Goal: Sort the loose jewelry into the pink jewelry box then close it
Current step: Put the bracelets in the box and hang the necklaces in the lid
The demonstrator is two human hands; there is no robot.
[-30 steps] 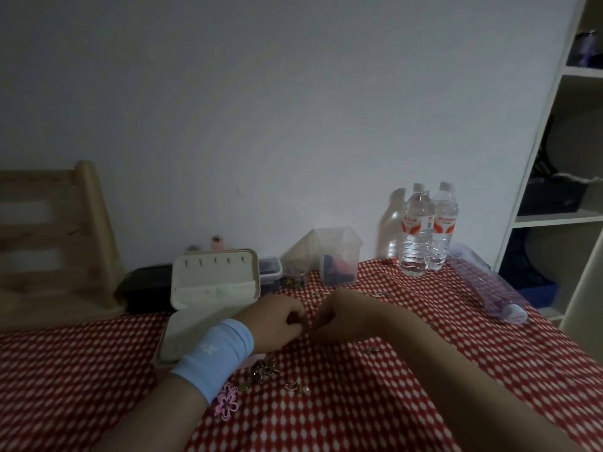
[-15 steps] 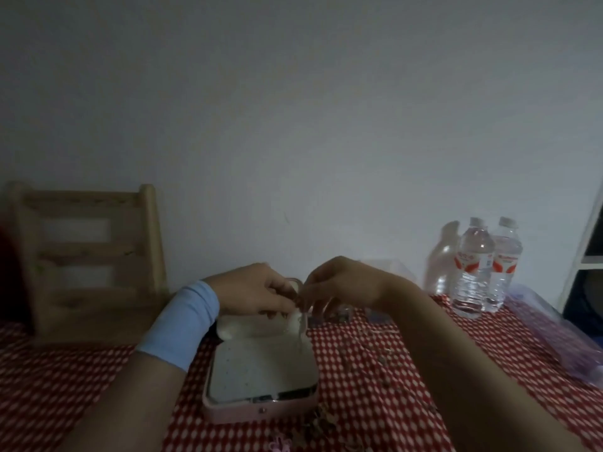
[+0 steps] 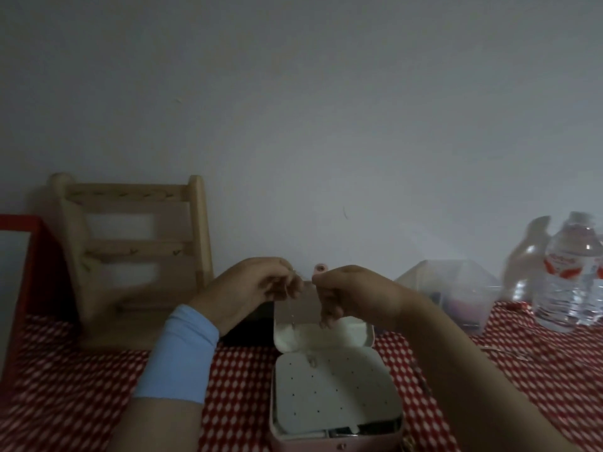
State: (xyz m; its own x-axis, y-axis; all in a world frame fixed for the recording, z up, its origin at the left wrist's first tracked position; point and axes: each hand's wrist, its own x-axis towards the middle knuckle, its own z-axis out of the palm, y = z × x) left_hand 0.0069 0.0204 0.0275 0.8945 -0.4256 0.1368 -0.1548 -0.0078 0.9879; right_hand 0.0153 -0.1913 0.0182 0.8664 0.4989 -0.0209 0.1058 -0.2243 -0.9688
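The pink jewelry box (image 3: 336, 438) stands open on the red checked cloth, its white perforated insert facing up and its lid (image 3: 326, 334) raised behind. Both my hands hover in front of the lid. My left hand (image 3: 257, 288), with a light blue wristband, pinches one end of a thin chain (image 3: 291, 305) that hangs down toward the lid. My right hand (image 3: 352, 291) has its fingers pinched close by; the chain's other end looks to be in them. A small piece (image 3: 311, 361) rests on the insert near the hinge.
A wooden rack (image 3: 137, 256) leans at the back left beside a red-framed object (image 3: 19, 288). A clear plastic container (image 3: 456, 291) and water bottles (image 3: 567, 275) stand at the back right. Small jewelry bits (image 3: 509, 353) lie on the cloth at the right.
The view has swung left and closer to the box. Both hands rose from the table to the lid with the chain and have drawn slightly apart.
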